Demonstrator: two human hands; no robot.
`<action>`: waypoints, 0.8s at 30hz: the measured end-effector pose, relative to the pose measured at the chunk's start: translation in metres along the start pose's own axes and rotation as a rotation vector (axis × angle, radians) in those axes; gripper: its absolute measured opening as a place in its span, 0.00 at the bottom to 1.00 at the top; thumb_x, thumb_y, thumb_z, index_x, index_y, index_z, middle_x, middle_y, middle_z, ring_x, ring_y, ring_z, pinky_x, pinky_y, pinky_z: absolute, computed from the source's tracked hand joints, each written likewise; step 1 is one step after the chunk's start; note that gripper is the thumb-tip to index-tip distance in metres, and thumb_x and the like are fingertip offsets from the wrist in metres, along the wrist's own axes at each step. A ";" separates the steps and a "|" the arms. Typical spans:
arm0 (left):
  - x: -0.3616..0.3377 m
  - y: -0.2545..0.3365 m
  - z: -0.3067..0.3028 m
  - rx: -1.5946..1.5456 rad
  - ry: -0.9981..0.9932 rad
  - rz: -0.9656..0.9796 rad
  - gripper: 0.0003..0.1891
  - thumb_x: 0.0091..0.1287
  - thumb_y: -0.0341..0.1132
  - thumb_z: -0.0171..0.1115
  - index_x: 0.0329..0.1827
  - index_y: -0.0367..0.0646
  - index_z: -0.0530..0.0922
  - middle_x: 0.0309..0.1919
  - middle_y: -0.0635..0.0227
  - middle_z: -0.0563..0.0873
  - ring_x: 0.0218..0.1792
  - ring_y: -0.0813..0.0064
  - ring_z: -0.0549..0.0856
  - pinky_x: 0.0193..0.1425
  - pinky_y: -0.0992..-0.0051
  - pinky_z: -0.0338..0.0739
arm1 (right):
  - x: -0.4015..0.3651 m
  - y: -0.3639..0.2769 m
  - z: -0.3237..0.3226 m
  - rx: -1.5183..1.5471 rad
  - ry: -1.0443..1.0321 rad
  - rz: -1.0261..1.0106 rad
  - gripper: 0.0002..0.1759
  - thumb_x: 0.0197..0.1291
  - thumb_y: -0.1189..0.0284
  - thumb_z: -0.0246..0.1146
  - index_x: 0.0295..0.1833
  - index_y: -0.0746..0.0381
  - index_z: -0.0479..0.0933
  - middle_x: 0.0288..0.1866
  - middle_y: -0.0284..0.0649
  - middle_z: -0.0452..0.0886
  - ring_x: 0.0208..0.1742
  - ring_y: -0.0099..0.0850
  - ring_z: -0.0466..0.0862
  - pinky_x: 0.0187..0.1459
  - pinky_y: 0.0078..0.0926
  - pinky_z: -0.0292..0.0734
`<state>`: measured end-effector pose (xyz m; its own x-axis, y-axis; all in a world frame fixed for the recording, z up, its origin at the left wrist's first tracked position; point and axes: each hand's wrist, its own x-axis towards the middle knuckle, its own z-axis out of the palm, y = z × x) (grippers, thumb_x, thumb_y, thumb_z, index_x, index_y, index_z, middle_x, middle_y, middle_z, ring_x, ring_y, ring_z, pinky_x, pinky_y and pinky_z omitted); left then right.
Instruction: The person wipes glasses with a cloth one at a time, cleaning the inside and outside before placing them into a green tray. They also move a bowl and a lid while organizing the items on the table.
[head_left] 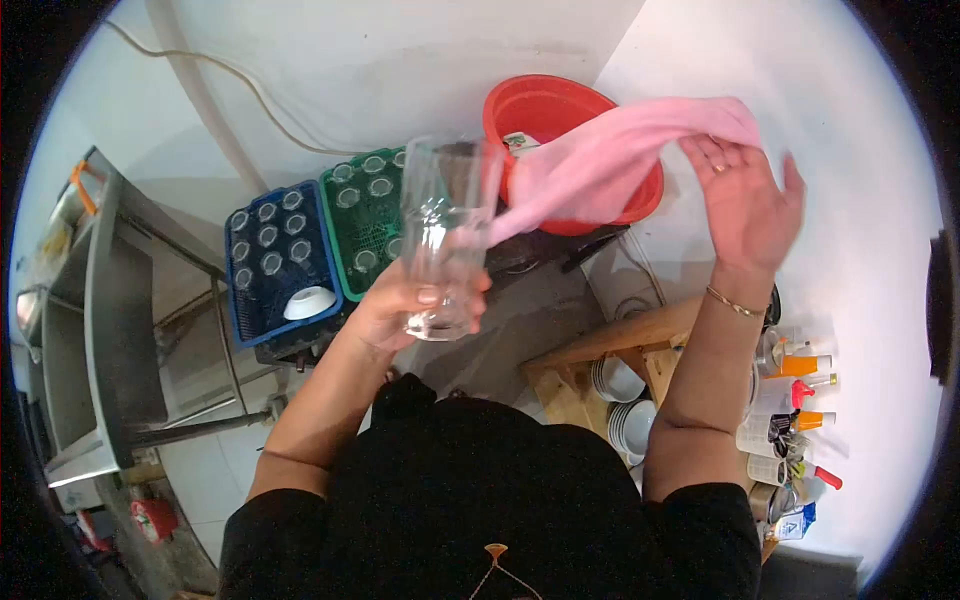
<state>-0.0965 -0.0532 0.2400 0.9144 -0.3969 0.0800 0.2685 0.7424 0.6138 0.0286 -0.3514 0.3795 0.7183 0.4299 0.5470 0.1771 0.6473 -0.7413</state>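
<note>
My left hand (400, 305) is wrapped round the lower part of a tall clear glass (435, 230), which stands roughly upright in the air. A pink cloth (610, 150) stretches from beside the glass up to my right hand (743, 205). Raised at the right, that hand has its fingers bent at the cloth's far end and its thumb apart. The cloth passes in front of a red basin (545, 95). How the cloth's near end meets the glass is blurred.
Blue crate (238, 300) and green crate (345, 235) hold upturned glasses; a white bowl (309, 302) lies in the blue one. A wooden shelf (560, 350) with stacked bowls (632, 428) and bottles (800, 365) stands right. A metal sink (100, 330) is left.
</note>
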 end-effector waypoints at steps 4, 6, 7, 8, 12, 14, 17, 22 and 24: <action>0.003 0.007 0.042 0.079 -0.112 0.029 0.39 0.46 0.34 0.70 0.62 0.36 0.62 0.45 0.52 0.79 0.41 0.63 0.84 0.43 0.60 0.82 | -0.080 0.077 0.023 -0.106 0.761 -0.099 0.19 0.64 0.69 0.48 0.58 0.65 0.68 0.50 0.45 0.77 0.51 0.38 0.77 0.52 0.41 0.75; -0.003 0.000 0.044 0.239 -0.102 -0.066 0.44 0.42 0.38 0.73 0.64 0.39 0.60 0.45 0.50 0.78 0.40 0.57 0.84 0.40 0.57 0.82 | -0.122 0.148 0.040 0.172 0.932 0.243 0.18 0.66 0.64 0.50 0.56 0.63 0.70 0.49 0.43 0.77 0.47 0.37 0.78 0.47 0.36 0.76; -0.007 -0.003 0.046 0.227 -0.101 -0.111 0.42 0.43 0.36 0.73 0.63 0.37 0.61 0.44 0.51 0.79 0.40 0.60 0.84 0.41 0.59 0.82 | -0.149 0.178 0.024 0.215 0.668 0.354 0.21 0.67 0.59 0.48 0.57 0.63 0.69 0.51 0.43 0.77 0.48 0.37 0.78 0.48 0.37 0.75; -0.014 -0.007 0.042 0.240 -0.106 -0.129 0.42 0.43 0.36 0.73 0.63 0.37 0.61 0.44 0.51 0.79 0.40 0.60 0.84 0.41 0.59 0.82 | -0.157 0.191 0.026 0.242 0.544 0.395 0.23 0.68 0.57 0.48 0.58 0.62 0.69 0.52 0.42 0.77 0.49 0.37 0.78 0.49 0.37 0.75; -0.048 -0.009 0.024 0.273 -0.108 -0.333 0.40 0.43 0.32 0.75 0.61 0.37 0.64 0.42 0.57 0.81 0.38 0.67 0.84 0.42 0.64 0.82 | -0.140 0.198 0.064 0.155 0.760 0.473 0.30 0.68 0.48 0.45 0.61 0.62 0.67 0.58 0.42 0.74 0.56 0.38 0.76 0.55 0.40 0.73; -0.075 0.004 0.021 0.327 -0.120 -0.328 0.39 0.43 0.32 0.75 0.61 0.37 0.65 0.42 0.57 0.81 0.38 0.68 0.84 0.42 0.65 0.82 | -0.131 0.203 0.075 0.246 0.722 0.246 0.31 0.68 0.46 0.44 0.62 0.61 0.66 0.61 0.43 0.73 0.60 0.39 0.74 0.60 0.41 0.70; -0.115 0.027 0.004 0.338 -0.097 -0.372 0.42 0.44 0.34 0.74 0.64 0.37 0.62 0.44 0.55 0.81 0.38 0.66 0.85 0.42 0.65 0.82 | -0.110 0.203 0.104 0.282 0.682 0.149 0.32 0.68 0.48 0.44 0.64 0.62 0.64 0.61 0.44 0.72 0.60 0.40 0.74 0.62 0.42 0.69; -0.168 0.053 -0.025 0.202 0.097 -0.313 0.44 0.47 0.40 0.72 0.67 0.39 0.58 0.45 0.54 0.80 0.39 0.63 0.84 0.42 0.62 0.82 | -0.118 0.198 0.138 0.149 0.610 0.025 0.32 0.67 0.50 0.46 0.65 0.63 0.62 0.61 0.44 0.72 0.59 0.40 0.75 0.62 0.42 0.70; -0.178 0.062 -0.032 0.141 0.100 -0.256 0.35 0.54 0.38 0.67 0.64 0.40 0.61 0.46 0.56 0.79 0.42 0.65 0.84 0.46 0.61 0.82 | -0.129 0.201 0.151 0.138 0.581 0.148 0.28 0.67 0.54 0.48 0.64 0.63 0.64 0.58 0.42 0.74 0.55 0.37 0.77 0.58 0.38 0.73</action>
<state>-0.2329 0.0806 0.2381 0.8495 -0.5013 -0.1645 0.4558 0.5403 0.7073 -0.1304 -0.1815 0.2185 0.9848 0.1327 0.1120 -0.0130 0.6993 -0.7147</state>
